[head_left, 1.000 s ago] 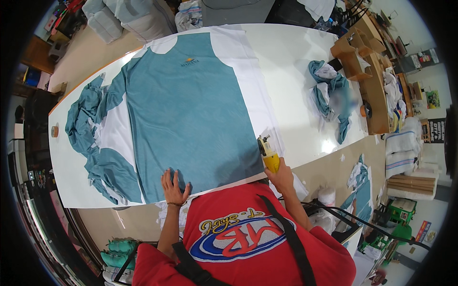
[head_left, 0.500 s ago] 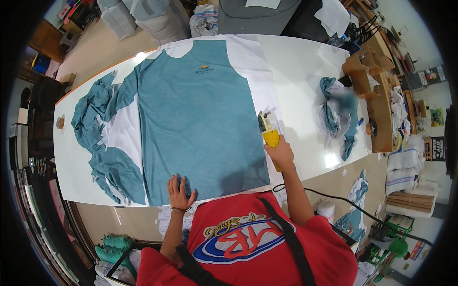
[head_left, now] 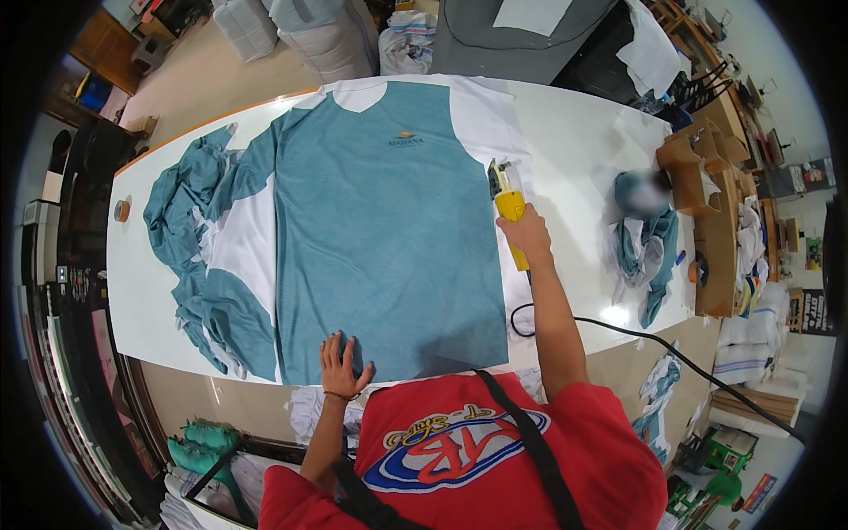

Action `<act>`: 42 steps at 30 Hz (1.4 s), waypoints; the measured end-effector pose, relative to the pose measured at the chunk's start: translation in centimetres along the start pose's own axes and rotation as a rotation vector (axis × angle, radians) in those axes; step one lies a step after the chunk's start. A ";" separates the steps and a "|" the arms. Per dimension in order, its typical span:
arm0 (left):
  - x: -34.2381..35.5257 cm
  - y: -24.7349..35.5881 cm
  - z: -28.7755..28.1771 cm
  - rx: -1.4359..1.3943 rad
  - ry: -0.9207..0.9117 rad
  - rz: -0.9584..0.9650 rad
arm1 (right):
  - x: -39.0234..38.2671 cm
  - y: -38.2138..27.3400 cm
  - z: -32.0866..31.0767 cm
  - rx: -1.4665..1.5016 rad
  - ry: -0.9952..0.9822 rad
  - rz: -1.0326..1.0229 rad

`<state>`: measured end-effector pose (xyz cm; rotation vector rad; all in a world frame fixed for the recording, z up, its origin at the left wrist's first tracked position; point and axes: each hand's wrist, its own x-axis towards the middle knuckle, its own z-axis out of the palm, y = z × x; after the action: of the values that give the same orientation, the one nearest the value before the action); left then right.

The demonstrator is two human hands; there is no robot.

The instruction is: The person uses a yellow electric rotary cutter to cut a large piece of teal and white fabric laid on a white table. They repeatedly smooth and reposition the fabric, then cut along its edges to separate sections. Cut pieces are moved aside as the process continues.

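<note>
A teal printed garment panel [head_left: 380, 247] lies flat on the white table [head_left: 574, 115], with white fabric [head_left: 517, 309] showing along its right side. My left hand [head_left: 342, 362] rests open on the panel's lower edge, fingers spread. My right hand [head_left: 528, 231] grips a yellow electric cutter [head_left: 511, 201], whose metal head sits on the panel's right edge, below the armhole. A black cord [head_left: 618, 322] trails from the cutter over the table and off to the lower right. Crumpled teal and white pieces [head_left: 181, 203] lie at the panel's left.
A second teal and white bundle [head_left: 658, 265] lies at the table's right, beside cardboard boxes [head_left: 715, 256]. A tape roll [head_left: 122, 210] sits at the left. Wrapped bales [head_left: 318, 40] stand beyond the back edge, with a grey object [head_left: 477, 44] and white sheets nearby.
My right hand and the cutter have moved up along the panel's right edge, away from me, drawing the cord onto the table. My left hand stays spread on the lower edge.
</note>
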<state>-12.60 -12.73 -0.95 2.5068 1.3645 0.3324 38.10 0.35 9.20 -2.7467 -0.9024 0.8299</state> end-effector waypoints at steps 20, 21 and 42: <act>16.1 11.9 1.1 -0.101 -0.211 0.176 | 9.0 2.2 -1.2 0.193 -0.044 -0.269; 16.0 12.5 0.8 -0.053 -0.257 0.182 | 8.8 3.6 -1.2 0.238 -0.093 -0.275; 13.7 10.4 -2.9 -0.124 -0.270 0.045 | -18.8 23.3 2.0 0.369 -0.188 -0.097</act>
<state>1.90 -6.24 6.26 2.3801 1.1483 0.0787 36.26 -29.59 9.55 -2.3216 -0.8093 1.1235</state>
